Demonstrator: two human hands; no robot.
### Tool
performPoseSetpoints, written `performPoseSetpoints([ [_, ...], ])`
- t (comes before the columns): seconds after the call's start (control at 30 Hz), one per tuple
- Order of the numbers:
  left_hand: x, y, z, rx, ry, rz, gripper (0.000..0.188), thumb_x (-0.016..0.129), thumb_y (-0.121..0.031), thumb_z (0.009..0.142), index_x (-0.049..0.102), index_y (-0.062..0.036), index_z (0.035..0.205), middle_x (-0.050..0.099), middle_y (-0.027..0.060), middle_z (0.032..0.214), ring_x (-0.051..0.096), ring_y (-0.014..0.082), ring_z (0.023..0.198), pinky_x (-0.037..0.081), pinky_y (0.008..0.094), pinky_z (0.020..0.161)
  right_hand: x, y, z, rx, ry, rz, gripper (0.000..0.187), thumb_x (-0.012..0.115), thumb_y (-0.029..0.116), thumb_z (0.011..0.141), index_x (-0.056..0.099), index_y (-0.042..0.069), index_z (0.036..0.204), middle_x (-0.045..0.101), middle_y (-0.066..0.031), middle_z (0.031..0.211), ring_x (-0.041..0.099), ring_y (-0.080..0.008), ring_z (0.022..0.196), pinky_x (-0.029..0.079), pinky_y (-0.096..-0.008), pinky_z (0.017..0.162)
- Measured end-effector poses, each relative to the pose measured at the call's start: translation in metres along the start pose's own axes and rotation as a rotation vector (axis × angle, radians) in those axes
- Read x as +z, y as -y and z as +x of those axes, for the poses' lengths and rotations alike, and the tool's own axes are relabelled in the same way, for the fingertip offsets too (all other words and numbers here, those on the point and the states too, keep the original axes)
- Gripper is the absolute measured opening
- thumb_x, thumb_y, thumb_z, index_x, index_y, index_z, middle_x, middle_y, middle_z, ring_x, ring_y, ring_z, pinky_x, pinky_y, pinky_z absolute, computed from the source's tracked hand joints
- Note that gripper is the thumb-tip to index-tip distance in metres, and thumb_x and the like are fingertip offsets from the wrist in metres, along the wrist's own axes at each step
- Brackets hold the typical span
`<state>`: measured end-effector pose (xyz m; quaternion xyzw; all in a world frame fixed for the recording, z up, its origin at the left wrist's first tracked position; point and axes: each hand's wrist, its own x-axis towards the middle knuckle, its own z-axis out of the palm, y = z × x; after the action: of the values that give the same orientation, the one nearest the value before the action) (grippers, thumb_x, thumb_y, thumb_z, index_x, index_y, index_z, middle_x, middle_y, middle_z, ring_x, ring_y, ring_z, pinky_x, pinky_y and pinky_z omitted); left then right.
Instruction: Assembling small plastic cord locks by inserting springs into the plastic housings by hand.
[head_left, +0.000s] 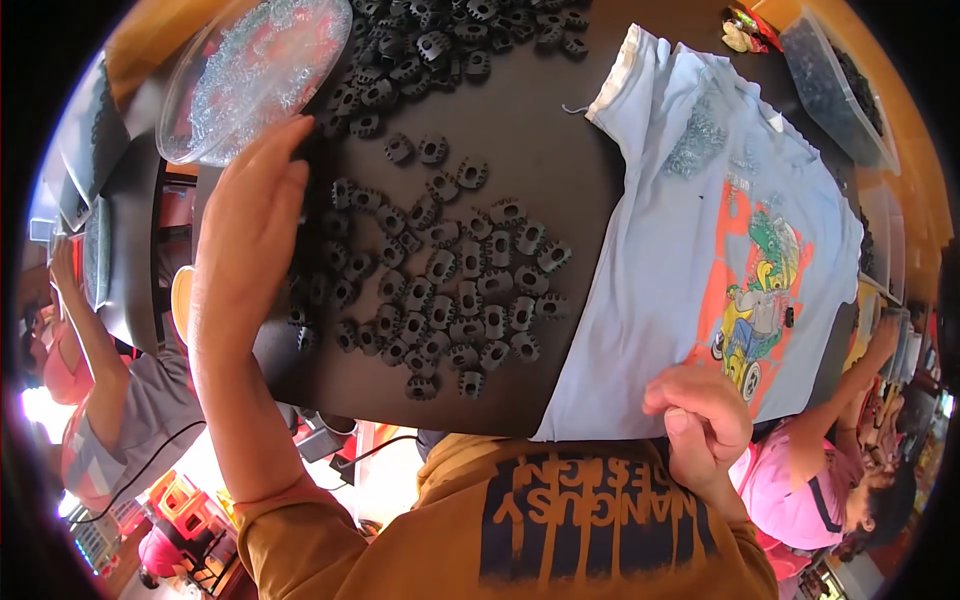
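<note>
Dark tabletop (545,115), orange stool (180,508), white glare (388,472)

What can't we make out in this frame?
All head view:
Right hand: its curl hides whether anything is pinched.
Left hand: its back hides the palm and anything beneath.
Black plastic pieces: far pile cut off by the top edge.
Clear bin, upper right: contents too small and blurred to identify.

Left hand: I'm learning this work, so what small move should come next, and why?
If free, the left hand should probably reach rightward for a loose black part: several lie just right of it, spread across the dark table.
</note>
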<state>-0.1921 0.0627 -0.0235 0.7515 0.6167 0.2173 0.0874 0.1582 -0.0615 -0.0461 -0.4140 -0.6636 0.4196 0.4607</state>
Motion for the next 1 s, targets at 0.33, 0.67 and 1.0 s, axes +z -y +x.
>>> performPoseSetpoints([
  [0.33,-0.022,-0.023,-0.029,-0.112,-0.074,-0.115,0.026,0.047,-0.005,0.092,0.060,-0.0008,0.114,0.062,0.0108,0.111,0.057,0.0193,0.105,0.041,0.0277,0.092,-0.002,-0.003,0.001,-0.030,0.020,0.039,0.017,0.055,-0.004,0.084,0.058,-0.008,0.100,0.062,-0.0159,0.086,0.061,-0.0223,0.070,0.051,-0.0313,0.061],
  [0.67,-0.007,-0.020,-0.034,-0.158,-0.181,0.139,0.026,0.049,-0.009,0.093,0.060,-0.0069,0.116,0.062,0.0125,0.112,0.061,0.0262,0.101,0.046,0.0320,0.084,-0.002,-0.005,-0.002,-0.046,-0.002,0.038,0.017,0.055,-0.004,0.083,0.058,-0.009,0.099,0.063,-0.0165,0.084,0.061,-0.0225,0.068,0.050,-0.0319,0.060],
  [1.0,-0.001,-0.010,-0.004,0.029,-0.088,0.233,0.023,0.052,-0.003,0.085,0.060,0.0001,0.106,0.062,0.0148,0.103,0.057,0.0338,0.097,0.045,0.0384,0.084,0.000,-0.002,-0.001,-0.032,-0.014,0.026,0.017,0.055,-0.005,0.083,0.058,-0.008,0.099,0.063,-0.0162,0.083,0.061,-0.0218,0.068,0.050,-0.0306,0.060],
])
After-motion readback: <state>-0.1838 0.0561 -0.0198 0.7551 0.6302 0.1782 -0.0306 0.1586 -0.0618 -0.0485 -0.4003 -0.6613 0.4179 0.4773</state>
